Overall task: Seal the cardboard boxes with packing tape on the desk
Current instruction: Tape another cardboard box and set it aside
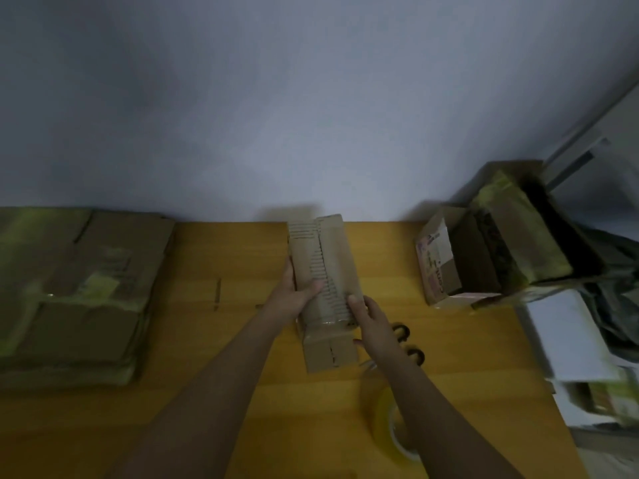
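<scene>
Narrow cardboard box (pixel 325 292) is gripped mid-desk (pixel 242 392): left hand (pixel 294 295) curled around its left edge, right hand (pixel 371 323) fingers laid straight on its right side. Tape roll (pixel 390 423) lies below the right fingers, scissors (pixel 409 344) just right of them.

Tape roll (pixel 390 423) blurred, perhaps partly behind the right forearm
</scene>
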The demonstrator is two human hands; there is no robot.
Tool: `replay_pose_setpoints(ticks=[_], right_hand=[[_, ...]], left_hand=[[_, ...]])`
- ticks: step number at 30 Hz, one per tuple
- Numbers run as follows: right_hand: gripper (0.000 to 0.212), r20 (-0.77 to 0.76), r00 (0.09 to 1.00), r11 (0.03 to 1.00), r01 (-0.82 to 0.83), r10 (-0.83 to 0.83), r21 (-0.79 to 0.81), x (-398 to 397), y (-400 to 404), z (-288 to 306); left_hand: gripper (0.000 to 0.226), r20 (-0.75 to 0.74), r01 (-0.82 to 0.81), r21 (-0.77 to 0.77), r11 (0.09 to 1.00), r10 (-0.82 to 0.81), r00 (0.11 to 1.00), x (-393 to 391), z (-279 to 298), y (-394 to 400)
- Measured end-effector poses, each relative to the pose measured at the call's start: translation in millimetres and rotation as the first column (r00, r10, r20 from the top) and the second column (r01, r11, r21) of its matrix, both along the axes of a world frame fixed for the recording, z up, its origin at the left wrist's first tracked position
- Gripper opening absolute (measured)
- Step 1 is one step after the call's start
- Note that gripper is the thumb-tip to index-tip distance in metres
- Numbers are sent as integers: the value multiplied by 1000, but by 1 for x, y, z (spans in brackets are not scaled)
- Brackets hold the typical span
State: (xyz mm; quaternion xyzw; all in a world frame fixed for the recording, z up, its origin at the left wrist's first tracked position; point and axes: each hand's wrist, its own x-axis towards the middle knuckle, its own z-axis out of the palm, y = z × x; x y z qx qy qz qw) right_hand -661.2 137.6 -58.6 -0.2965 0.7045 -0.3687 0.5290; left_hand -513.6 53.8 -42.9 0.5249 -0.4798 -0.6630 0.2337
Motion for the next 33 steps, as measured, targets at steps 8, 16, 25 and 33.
replay_pose_setpoints(ticks=[8, 16, 25, 33], right_hand=[[35, -329, 944, 998, -2, -18, -62, -22, 77, 9], [37, -631, 600, 860, -449, 492, 244, -60, 184, -17], [57, -750, -6, 548, -679, 662, 489, -70, 202, -58], [38, -733, 122, 546, -749, 669, 375, -95, 201, -49]], left_hand=[[92, 372, 95, -361, 928, 50, 927, 9, 11, 29], [31, 523, 482, -655, 582, -111, 845, -7, -9, 150], [64, 378, 501, 93, 860, -496, 782, -36, -72, 219], [66, 93, 262, 123, 957, -274, 957, -63, -65, 194]])
